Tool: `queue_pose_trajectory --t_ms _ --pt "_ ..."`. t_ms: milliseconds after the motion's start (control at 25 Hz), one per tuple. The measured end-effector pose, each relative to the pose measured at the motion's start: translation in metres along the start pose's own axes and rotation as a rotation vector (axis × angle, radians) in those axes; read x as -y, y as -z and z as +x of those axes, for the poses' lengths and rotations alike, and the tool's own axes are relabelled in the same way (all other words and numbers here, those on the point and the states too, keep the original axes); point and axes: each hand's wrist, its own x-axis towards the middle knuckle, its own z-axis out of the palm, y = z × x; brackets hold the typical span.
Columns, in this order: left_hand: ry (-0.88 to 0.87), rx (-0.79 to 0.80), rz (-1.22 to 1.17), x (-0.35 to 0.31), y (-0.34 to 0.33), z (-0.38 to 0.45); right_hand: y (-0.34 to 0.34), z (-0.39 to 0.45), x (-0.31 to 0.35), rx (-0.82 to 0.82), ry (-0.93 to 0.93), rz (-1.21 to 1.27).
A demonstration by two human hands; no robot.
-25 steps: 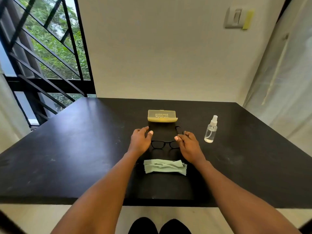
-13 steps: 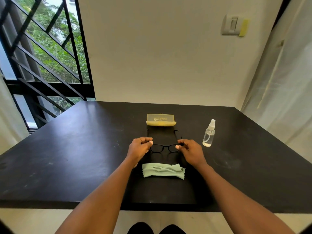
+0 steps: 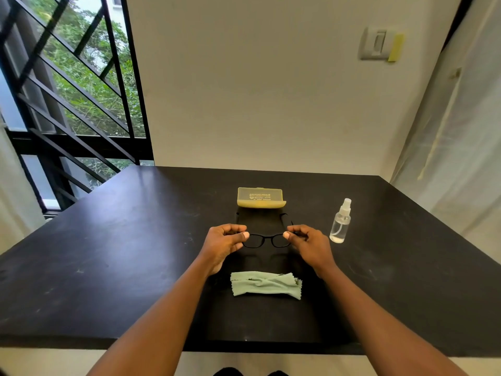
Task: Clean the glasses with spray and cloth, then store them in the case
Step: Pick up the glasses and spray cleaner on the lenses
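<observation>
Black thin-rimmed glasses (image 3: pixel 267 240), temples apparently unfolded, are pinched at each end by the left hand (image 3: pixel 223 244) and right hand (image 3: pixel 310 244) above the table (image 3: pixel 108 253).

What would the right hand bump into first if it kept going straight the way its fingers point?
Probably the left hand: the right hand pinches the glasses with fingers aimed leftward along the frame, though depth is hard to judge.
</observation>
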Motion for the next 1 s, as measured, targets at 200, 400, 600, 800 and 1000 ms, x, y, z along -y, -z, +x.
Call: queue_pose_trajectory --t_ms 200,400,600,800,1000 --pt "-0.032 0.026 -0.075 -0.012 0.007 0.002 0.003 0.005 0.011 -0.069 0.034 0.076" --pt "-0.058 0.042 -0.139 -0.032 0.005 0.007 0.011 0.013 0.027 -0.113 0.099 0.118" --pt "-0.059 0.032 -0.256 -0.056 -0.001 0.01 0.016 0.021 0.044 -0.187 0.192 0.154" --pt "-0.014 -0.009 -0.365 -0.069 -0.006 0.012 0.016 0.029 0.053 -0.226 0.215 0.2" --pt "0.05 -0.046 -0.412 -0.069 -0.009 0.012 0.011 0.036 0.054 -0.246 0.164 0.246"
